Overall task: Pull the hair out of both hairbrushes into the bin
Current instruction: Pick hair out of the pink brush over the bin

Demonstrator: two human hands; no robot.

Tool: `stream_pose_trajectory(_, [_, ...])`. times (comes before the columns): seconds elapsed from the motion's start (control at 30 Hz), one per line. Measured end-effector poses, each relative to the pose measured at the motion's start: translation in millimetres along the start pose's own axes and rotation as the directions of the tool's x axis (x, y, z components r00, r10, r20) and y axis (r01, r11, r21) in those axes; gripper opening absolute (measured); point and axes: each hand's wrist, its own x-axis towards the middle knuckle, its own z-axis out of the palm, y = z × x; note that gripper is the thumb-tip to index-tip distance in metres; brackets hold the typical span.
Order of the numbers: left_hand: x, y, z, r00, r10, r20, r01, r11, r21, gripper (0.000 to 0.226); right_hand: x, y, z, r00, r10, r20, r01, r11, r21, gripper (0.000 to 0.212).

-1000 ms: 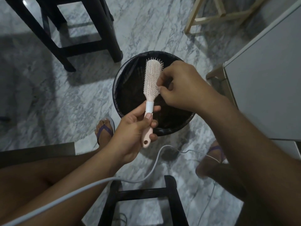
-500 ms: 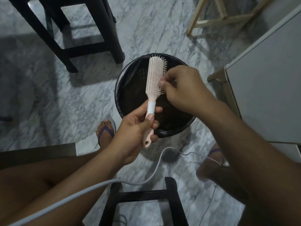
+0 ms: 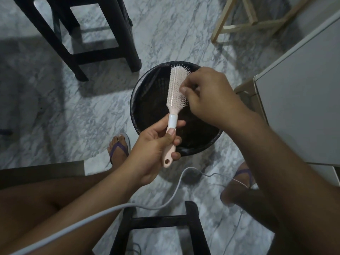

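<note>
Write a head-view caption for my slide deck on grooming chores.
Left hand holds pink hairbrush over black bin; right hand picks at bristles.

I take this for a room in a home: I look down on a grey-veined marble floor (image 3: 92, 111) with a dark wooden stool (image 3: 88, 34) and a pale wooden frame (image 3: 239, 24) standing on it. A round black-lined bin (image 3: 147, 100) sits between bare feet in purple flip-flops (image 3: 118, 148), beside a white cabinet (image 3: 303, 92). A grey cable (image 3: 176, 188) trails loosely across the floor.
</note>
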Motion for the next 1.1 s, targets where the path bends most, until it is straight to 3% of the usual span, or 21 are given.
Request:
stream_pose_trajectory(0.13, [-3, -3, 0, 1.000, -0.019, -0.004, 0.019, 0.999, 0.042, 0.042, -2, 2, -1, 0.992, 0.028, 0.123, 0.000, 0.974, -0.225, 0.025])
stream_pose_trajectory(0.2, [-4, -4, -1, 1.000, -0.025, -0.013, 0.026, 0.998, 0.062, 0.045, -4, 4, 1, 0.992, 0.047, 0.118, -0.015, 0.967, -0.256, 0.030])
stream_pose_trajectory(0.4, [-1, -2, -6, 0.999, -0.042, -0.015, 0.042, 0.999, 0.020, 0.039, -4, 9, 10, 0.992, 0.123, 0.005, -0.122, 0.983, 0.140, 0.008])
stream_pose_trajectory(0.53, [-1, -1, -4, 0.999, -0.042, -0.030, 0.040, 0.998, -0.052, 0.037, 7, 13, -23, 0.954, 0.287, -0.083, -0.191, 0.800, 0.569, 0.013])
stream_pose_trajectory(0.6, [0, 0, -2, 1.000, -0.027, -0.015, 0.027, 0.998, -0.053, 0.038, 9, 18, -31, 0.938, 0.342, -0.058, -0.239, 0.758, 0.607, 0.018])
stream_pose_trajectory(0.67, [1, 0, -1, 1.000, -0.019, 0.003, 0.019, 0.998, -0.061, 0.039, 5, 18, -24, 0.915, 0.392, 0.099, -0.372, 0.718, 0.588, 0.022])
stream_pose_trajectory(0.73, [1, -1, 1, 1.000, -0.021, 0.016, 0.022, 0.998, -0.053, 0.040, -3, 14, -11, 0.889, 0.371, 0.268, -0.457, 0.691, 0.560, 0.026])
stream_pose_trajectory(0.8, [0, -2, 2, 0.999, -0.027, 0.027, 0.028, 0.999, -0.031, 0.041, -7, 12, -2, 0.890, 0.304, 0.339, -0.453, 0.677, 0.580, 0.028])
stream_pose_trajectory(0.93, [-2, -3, 2, 0.999, -0.018, 0.043, 0.018, 1.000, -0.002, 0.043, -1, 21, -8, 0.902, 0.274, 0.335, -0.428, 0.680, 0.596, 0.032])
stream_pose_trajectory(1.0, [-1, -3, 0, 0.999, -0.011, 0.034, 0.011, 1.000, -0.002, 0.043, 1, 24, -17, 0.910, 0.248, 0.331, -0.405, 0.695, 0.594, 0.022])
stream_pose_trajectory(1.1, [-1, -4, -4, 1.000, -0.015, -0.001, 0.015, 0.999, -0.030, 0.039, 6, 25, -31, 0.948, 0.257, 0.187, -0.316, 0.691, 0.650, 0.010])
